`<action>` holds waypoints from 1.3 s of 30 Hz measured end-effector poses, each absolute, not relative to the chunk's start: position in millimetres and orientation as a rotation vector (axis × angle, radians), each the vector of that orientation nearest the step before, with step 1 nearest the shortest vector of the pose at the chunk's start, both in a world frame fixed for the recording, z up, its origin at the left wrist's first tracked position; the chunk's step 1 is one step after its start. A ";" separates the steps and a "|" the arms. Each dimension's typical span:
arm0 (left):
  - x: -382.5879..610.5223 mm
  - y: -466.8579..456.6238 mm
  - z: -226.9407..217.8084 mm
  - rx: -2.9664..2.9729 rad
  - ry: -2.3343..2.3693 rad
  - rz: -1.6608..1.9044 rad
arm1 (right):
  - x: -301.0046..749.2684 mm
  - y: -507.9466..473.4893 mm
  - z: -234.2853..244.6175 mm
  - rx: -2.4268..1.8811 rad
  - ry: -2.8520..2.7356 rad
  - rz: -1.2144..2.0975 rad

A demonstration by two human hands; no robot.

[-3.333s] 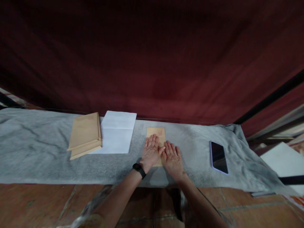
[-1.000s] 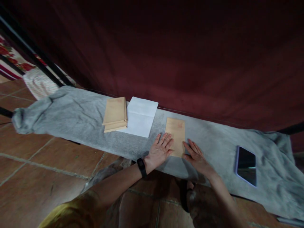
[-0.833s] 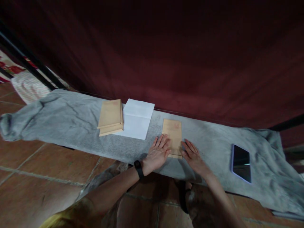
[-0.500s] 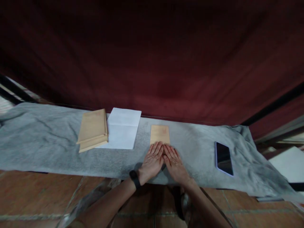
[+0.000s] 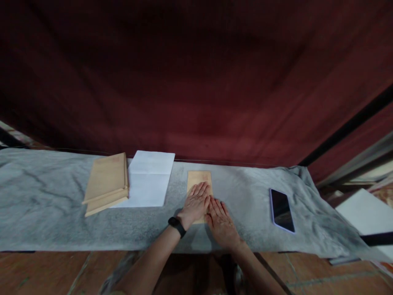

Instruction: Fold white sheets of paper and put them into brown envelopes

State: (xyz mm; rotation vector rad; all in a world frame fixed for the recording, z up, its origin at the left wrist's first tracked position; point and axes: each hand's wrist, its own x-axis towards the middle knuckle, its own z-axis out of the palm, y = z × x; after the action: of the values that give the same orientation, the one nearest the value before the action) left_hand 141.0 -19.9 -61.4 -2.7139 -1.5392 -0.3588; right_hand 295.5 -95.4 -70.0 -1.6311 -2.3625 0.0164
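A small tan envelope (image 5: 199,178) lies flat on a grey cloth (image 5: 55,213). My left hand (image 5: 196,202), a black band on its wrist, rests flat on the envelope with its fingers stretched out. Beside it, my right hand (image 5: 220,219) lies flat too, fingers together and stretched, at the envelope's near right corner. Neither hand holds anything. The lower part of the envelope is hidden under my hands.
To the left lie a stack of tan envelopes (image 5: 106,183) and a white folded sheet (image 5: 148,179). A dark phone (image 5: 281,209) lies on the cloth at the right. A dark red curtain (image 5: 196,82) hangs behind. Brown floor tiles (image 5: 46,272) run along the near side.
A second ago my hands lay apart at the envelope's two sides. They have come together over it, and the left hand has slid further up the envelope. The view swung right.
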 end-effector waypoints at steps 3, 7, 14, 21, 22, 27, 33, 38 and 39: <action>147.4 -12.0 -63.2 -2.690 -1.590 -0.359 | 293.8 -94.9 -69.9 -1.663 -2.366 0.025; 153.6 -6.1 -62.3 -2.639 -1.688 -0.367 | 293.0 -94.8 -68.2 -1.672 -2.368 0.034; 154.5 -7.5 -60.9 -2.640 -1.723 -0.360 | 294.2 -95.4 -67.9 -1.672 -2.368 0.085; 142.5 -14.5 -63.6 -2.625 -1.736 -0.386 | 298.3 -96.1 -68.1 -1.643 -2.369 0.102; 140.4 -15.6 -63.5 -2.614 -1.749 -0.386 | 299.2 -96.4 -67.4 -1.643 -2.371 0.115; 127.6 -22.2 -62.1 -2.546 -1.793 -0.390 | 304.0 -96.6 -61.8 -1.637 -2.372 0.221; 115.2 -31.0 -63.8 -2.477 -1.841 -0.369 | 316.2 -90.3 -58.6 -1.650 -2.389 0.390; 107.1 -37.8 -59.5 -2.456 -1.908 -0.352 | 326.7 -83.4 -61.3 -1.684 -2.369 0.493; 105.0 -38.9 -57.4 -2.452 -1.931 -0.374 | 328.1 -81.8 -61.5 -1.697 -2.362 0.528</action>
State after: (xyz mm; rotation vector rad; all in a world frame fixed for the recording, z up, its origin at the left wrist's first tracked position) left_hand 105.0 -38.9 -57.4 -2.4518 -1.9305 -0.3742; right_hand 328.1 -81.8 -61.5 -1.6969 -2.3618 0.5277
